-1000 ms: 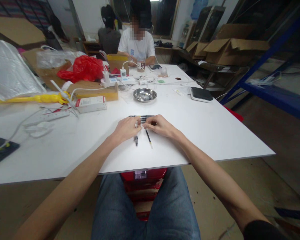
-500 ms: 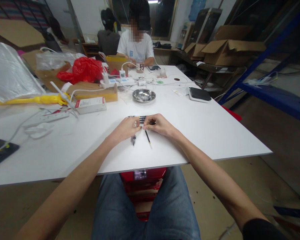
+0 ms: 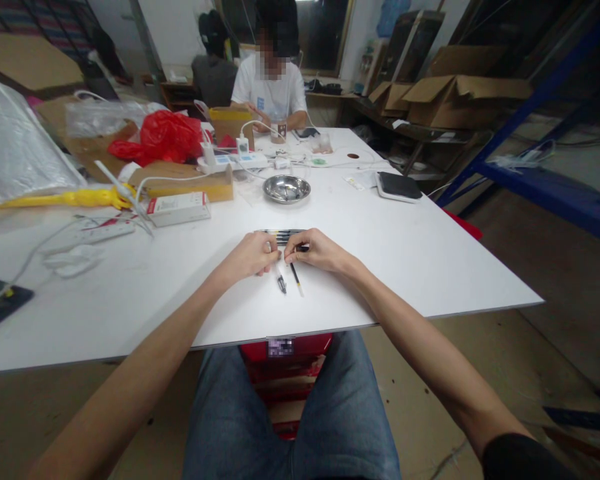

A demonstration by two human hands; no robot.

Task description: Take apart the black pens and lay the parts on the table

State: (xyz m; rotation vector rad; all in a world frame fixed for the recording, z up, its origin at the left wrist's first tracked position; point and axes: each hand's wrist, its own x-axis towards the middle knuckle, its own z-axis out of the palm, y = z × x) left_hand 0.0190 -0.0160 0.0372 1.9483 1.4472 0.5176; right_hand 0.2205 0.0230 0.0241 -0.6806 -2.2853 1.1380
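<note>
Close together over the white table (image 3: pixel 180 280), both hands are pinched. My left hand (image 3: pixel 260 255) is closed on a clear pen barrel (image 3: pixel 281 284) with a dark tip, which points down toward the table's front edge. Between the thumb and fingers of my right hand (image 3: pixel 310 251) is a thin black refill (image 3: pixel 296 275) with a yellow band and a pale end. Behind the hands lies a row of several dark pens or refills (image 3: pixel 285 237), partly hidden by the fingers.
A steel bowl (image 3: pixel 287 190) with small things in it stands beyond the hands. To the left are a white box (image 3: pixel 179 209), a power strip (image 3: pixel 245 162) and a red bag (image 3: pixel 170 137). A black-topped device (image 3: pixel 399 187) lies right. A person (image 3: pixel 270 87) sits opposite.
The pen barrel at my left hand has swung to the right, closer to the refill. My right hand and the refill have hardly moved. The view has shifted slightly.
</note>
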